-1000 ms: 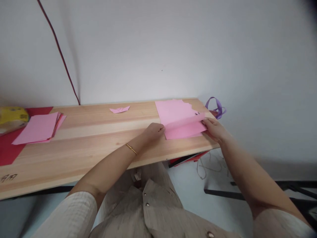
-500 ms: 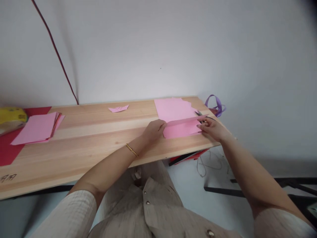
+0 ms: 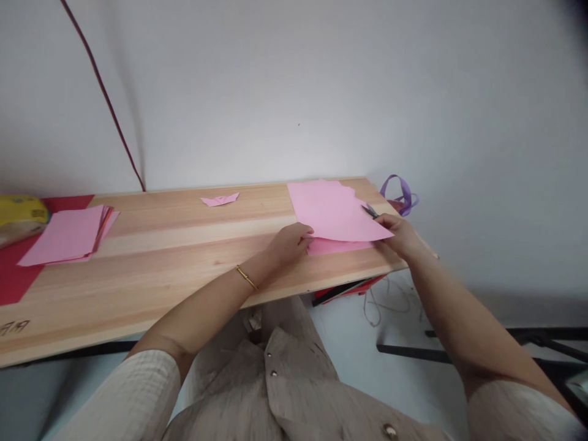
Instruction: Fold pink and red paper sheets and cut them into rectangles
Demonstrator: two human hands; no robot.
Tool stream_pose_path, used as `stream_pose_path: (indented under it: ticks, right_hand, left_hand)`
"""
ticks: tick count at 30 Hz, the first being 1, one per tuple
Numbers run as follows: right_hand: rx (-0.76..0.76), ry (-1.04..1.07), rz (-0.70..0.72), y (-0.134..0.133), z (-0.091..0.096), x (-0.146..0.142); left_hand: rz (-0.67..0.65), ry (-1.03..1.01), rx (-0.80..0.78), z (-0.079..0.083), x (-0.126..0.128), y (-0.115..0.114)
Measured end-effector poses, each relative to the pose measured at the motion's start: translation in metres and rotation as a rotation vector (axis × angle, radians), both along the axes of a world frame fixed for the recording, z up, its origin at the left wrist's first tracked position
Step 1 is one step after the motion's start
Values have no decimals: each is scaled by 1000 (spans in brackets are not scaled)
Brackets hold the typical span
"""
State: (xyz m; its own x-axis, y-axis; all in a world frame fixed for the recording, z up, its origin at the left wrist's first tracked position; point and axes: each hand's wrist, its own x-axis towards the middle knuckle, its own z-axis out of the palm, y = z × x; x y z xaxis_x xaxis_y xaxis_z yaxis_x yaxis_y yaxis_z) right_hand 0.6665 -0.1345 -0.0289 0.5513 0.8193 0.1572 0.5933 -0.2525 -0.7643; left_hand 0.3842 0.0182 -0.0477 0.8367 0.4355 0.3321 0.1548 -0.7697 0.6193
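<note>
A pink sheet of paper (image 3: 342,228) lies near the right end of the wooden table, its near edge bowed slightly up. Beneath that edge shows a strip of another pink layer (image 3: 340,246); whether it is a fold or a separate sheet I cannot tell. My left hand (image 3: 290,242) pinches the paper's left edge between thumb and fingers. At the right corner is my right hand (image 3: 399,237), closed, its fingertips partly hidden by the paper. Dark scissors (image 3: 369,212) lie beside that hand, blades pointing away to the left, handles covered by the hand.
A small folded pink paper piece (image 3: 220,200) lies near the wall. Further left are a stack of pink paper (image 3: 68,236), a red sheet (image 3: 18,275) and a yellow package (image 3: 22,211). A purple ribbon (image 3: 404,195) hangs by the table's right end.
The pink paper's raised flap has come down toward me, covering most of the lower layer. My right hand has shifted slightly right; my left stays at the left edge.
</note>
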Motion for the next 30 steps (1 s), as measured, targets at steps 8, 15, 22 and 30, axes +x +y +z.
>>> stream_pose_path:
  ticks: [8,15,22,30]
  right_hand:
    - [49,372,-97,1,30,-22]
    - [46,556,112,-12,41,-64]
    - [66,101,111,5,9,-89]
    - [-450,-540,-63,56,2,-24]
  left_hand:
    - [-35,-66,1,12,-10,-6]
    - [4,-172,227,24,-46,-16]
    - [267,-273,537,59,-165,-30]
    - [207,-74,634,22,-240,-59]
